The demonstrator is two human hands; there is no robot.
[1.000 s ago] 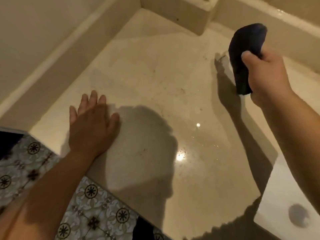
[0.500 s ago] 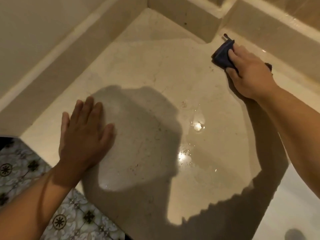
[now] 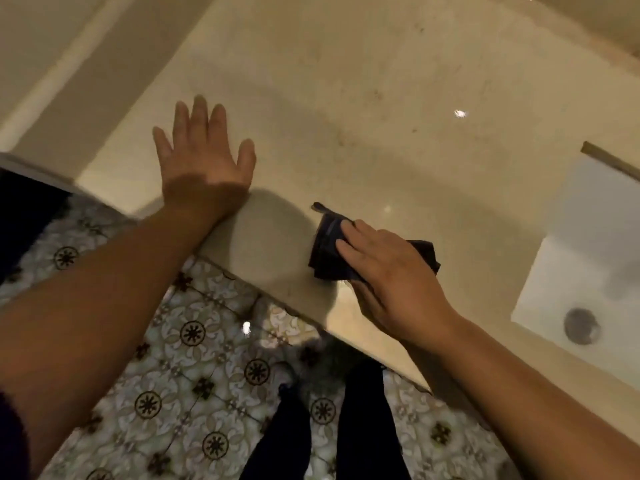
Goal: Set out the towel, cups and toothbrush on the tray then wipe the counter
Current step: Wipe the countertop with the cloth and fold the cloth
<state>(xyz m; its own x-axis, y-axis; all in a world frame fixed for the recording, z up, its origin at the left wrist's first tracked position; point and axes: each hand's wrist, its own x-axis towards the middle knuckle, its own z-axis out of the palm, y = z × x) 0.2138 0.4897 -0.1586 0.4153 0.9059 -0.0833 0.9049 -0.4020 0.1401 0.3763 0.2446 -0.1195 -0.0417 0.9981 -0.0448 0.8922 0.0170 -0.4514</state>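
My right hand presses a folded dark blue cloth flat on the beige stone counter, close to the counter's front edge. The fingers lie over the cloth and hold it down. My left hand rests flat on the counter to the left, fingers spread, holding nothing. The tray, towel, cups and toothbrush are out of view.
A white sink basin with a metal drain is set into the counter at the right. A raised beige wall ledge borders the counter on the left. Patterned floor tiles and my dark trouser legs show below.
My right hand has drawn the cloth from the far back corner of the counter toward the front edge. My left hand has stayed flat on the counter. The view has tipped downward.
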